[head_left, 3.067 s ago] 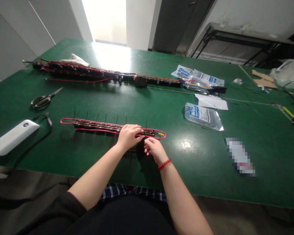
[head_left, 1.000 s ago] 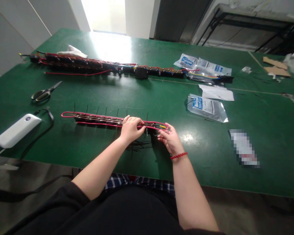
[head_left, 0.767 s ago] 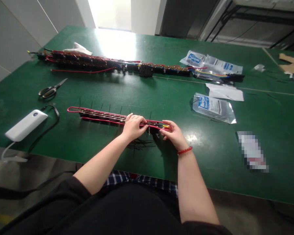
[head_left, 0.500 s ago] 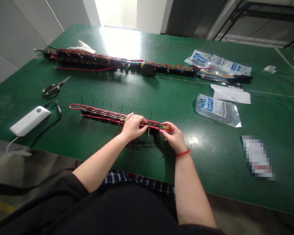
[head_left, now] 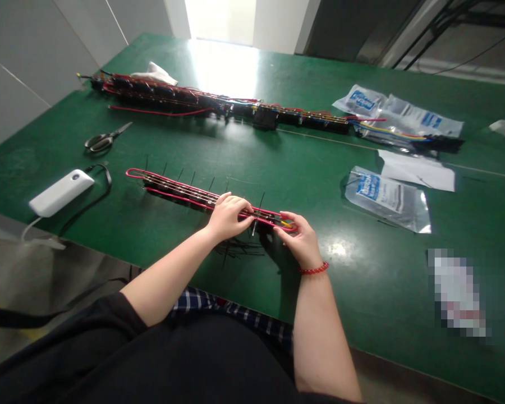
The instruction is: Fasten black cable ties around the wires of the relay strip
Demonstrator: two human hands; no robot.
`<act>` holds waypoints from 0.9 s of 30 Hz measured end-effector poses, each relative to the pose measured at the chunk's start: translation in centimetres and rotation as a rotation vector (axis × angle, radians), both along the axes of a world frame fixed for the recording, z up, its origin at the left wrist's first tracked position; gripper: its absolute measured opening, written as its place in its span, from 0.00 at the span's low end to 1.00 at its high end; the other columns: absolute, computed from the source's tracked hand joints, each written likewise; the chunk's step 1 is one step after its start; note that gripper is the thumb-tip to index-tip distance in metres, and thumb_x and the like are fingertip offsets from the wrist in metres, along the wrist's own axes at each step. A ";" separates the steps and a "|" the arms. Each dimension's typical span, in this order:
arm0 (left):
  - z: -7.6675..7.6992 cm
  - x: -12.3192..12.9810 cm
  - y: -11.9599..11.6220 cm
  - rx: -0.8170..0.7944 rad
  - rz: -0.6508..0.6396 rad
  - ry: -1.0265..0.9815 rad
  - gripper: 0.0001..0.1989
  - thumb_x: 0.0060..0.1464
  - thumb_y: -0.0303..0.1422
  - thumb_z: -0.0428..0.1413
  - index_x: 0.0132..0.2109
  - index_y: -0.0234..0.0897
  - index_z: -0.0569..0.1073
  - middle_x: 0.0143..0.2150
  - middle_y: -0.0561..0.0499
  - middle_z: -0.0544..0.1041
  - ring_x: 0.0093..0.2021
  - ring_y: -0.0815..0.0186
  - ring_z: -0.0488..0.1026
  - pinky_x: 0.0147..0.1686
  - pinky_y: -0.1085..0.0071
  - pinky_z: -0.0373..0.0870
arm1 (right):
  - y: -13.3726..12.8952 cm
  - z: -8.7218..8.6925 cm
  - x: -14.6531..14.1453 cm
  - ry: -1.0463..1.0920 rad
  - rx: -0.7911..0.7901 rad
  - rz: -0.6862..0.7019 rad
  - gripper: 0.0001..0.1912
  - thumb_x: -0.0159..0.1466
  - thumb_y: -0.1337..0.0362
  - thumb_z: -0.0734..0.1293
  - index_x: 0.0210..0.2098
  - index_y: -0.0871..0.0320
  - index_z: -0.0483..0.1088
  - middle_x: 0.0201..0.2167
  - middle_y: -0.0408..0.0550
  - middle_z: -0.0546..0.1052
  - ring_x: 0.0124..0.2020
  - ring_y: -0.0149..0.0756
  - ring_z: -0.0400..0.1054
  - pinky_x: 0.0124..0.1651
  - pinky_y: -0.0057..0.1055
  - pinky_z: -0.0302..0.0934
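Observation:
A long black wired bar (head_left: 172, 192) lies on the green table, with red wire running along its length and looping at its ends. Thin black cable ties (head_left: 211, 183) stick up from it at intervals. My left hand (head_left: 230, 216) is closed over the middle-right part of the bar, thumb and fingers pinching around the wires beside one tie. With thumb and fingers, my right hand (head_left: 302, 240) grips the red wire loop (head_left: 273, 214) at the right end, near a short yellow piece (head_left: 285, 224). Loose black cable ties (head_left: 244, 248) lie just below my left hand.
A longer wired assembly (head_left: 168, 95) stretches across the back of the table (head_left: 311, 168). Scissors (head_left: 107, 139) and a white power bank (head_left: 62, 192) with cables are at left. Plastic bags (head_left: 389, 196) and white paper (head_left: 416, 169) lie at right, near a blurred packet (head_left: 458, 294).
My view has turned slightly, so the table's things appear shifted. Both hands keep their hold on the bar and its wire loop, with barely any finger movement.

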State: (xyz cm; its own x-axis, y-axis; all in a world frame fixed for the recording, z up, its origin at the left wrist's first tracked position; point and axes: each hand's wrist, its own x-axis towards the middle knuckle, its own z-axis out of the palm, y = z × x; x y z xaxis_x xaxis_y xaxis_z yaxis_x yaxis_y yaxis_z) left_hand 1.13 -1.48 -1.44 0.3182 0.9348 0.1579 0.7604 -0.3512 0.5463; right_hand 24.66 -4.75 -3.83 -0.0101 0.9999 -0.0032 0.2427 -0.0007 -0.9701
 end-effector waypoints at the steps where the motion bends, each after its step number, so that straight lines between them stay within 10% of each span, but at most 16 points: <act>1: 0.0 0.0 0.0 0.004 0.001 -0.004 0.05 0.57 0.37 0.58 0.40 0.45 0.74 0.47 0.54 0.80 0.52 0.61 0.74 0.68 0.57 0.53 | 0.1 0.0 0.0 -0.016 0.025 0.000 0.24 0.54 0.55 0.76 0.49 0.54 0.75 0.49 0.52 0.75 0.43 0.40 0.74 0.44 0.39 0.76; 27: -0.2 0.1 0.0 0.043 -0.054 0.152 0.15 0.62 0.43 0.54 0.53 0.48 0.75 0.50 0.51 0.78 0.55 0.59 0.70 0.66 0.57 0.51 | 0.1 -0.1 -0.4 -0.154 0.137 0.028 0.19 0.58 0.53 0.74 0.46 0.54 0.75 0.44 0.50 0.77 0.44 0.42 0.75 0.51 0.44 0.73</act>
State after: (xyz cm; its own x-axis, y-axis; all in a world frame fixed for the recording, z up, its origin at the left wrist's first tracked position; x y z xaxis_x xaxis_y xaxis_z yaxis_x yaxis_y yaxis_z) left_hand 1.26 -1.48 -1.65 0.3910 0.9091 0.1436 0.8124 -0.4142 0.4104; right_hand 24.25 -4.62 -3.90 -0.0476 0.9905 0.1288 0.3858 0.1372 -0.9123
